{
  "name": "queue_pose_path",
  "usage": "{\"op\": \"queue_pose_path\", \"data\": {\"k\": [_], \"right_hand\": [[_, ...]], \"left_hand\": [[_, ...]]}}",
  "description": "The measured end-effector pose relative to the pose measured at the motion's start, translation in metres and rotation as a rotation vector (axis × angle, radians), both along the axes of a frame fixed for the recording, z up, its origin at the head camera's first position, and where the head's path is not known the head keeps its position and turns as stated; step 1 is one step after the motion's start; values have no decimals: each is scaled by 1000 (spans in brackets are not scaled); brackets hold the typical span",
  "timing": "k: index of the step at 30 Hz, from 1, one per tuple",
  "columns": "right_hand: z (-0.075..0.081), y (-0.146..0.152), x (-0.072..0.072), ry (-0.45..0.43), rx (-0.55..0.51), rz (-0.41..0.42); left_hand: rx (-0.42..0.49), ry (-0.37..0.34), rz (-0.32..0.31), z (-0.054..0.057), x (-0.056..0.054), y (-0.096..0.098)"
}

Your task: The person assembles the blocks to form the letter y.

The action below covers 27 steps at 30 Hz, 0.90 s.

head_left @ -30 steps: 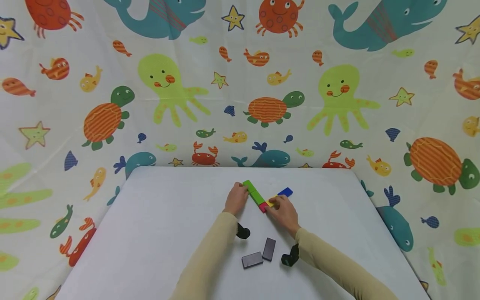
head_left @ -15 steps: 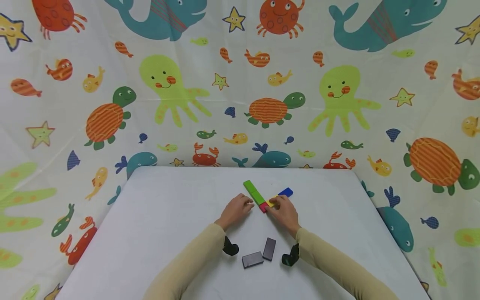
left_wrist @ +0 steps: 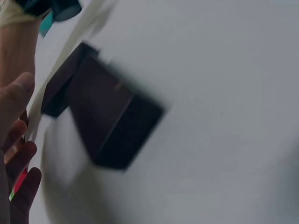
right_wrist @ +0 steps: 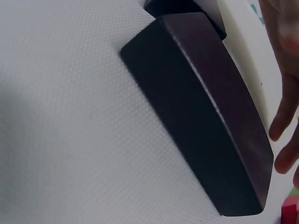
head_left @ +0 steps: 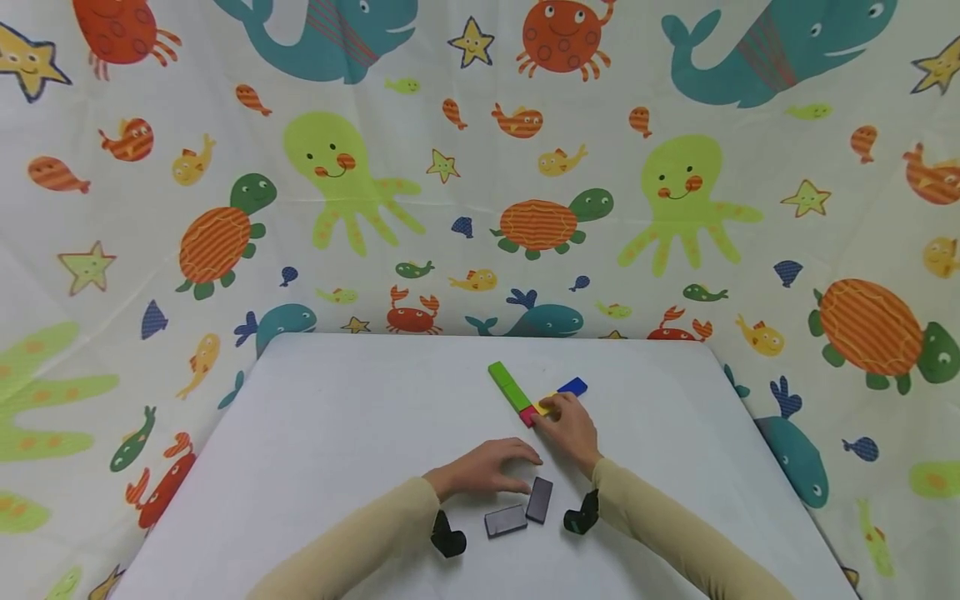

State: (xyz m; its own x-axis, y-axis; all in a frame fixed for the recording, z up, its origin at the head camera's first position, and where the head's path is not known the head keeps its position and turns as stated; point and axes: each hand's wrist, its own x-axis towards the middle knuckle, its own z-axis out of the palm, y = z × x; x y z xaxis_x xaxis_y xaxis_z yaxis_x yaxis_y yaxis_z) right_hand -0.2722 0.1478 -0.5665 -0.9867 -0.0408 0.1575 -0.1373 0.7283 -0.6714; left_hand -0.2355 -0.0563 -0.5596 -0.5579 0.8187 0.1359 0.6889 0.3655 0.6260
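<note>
My left hand [head_left: 483,468] hovers with thumb and fingers spread, just left of an upright-lying dark block [head_left: 539,500]. Below it lies a second dark block [head_left: 506,522], tilted sideways; both look blurred in the left wrist view. Farther back, my right hand [head_left: 572,429] pinches the yellow block [head_left: 541,409] near its end, thumb close to the red block [head_left: 528,415]. Two green blocks [head_left: 509,387] run up and left from the red one. Past my right fingers, a blue block [head_left: 573,387] continues the yellow arm, so the row forms a V.
The white table [head_left: 360,417] carries all the blocks. Behind it hangs a cloth [head_left: 465,275] printed with sea animals. A black wrist camera [head_left: 448,535] sits under my left sleeve, and another camera [head_left: 581,512] under the right sleeve, close to the dark blocks.
My left hand has left the green blocks and come back toward me, down to the dark blocks, its fingers spreading. The right hand and the coloured blocks have stayed put.
</note>
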Motion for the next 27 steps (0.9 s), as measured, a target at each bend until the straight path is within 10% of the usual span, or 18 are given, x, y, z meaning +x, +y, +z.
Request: {"op": "queue_pose_path", "data": {"k": [8, 27], "right_hand": [[-4, 2, -4, 8, 24, -7], [-6, 1, -4, 1, 25, -10]], "left_hand": [[-37, 82, -157, 2, 18, 9], [-108, 70, -129, 1, 26, 10]]}}
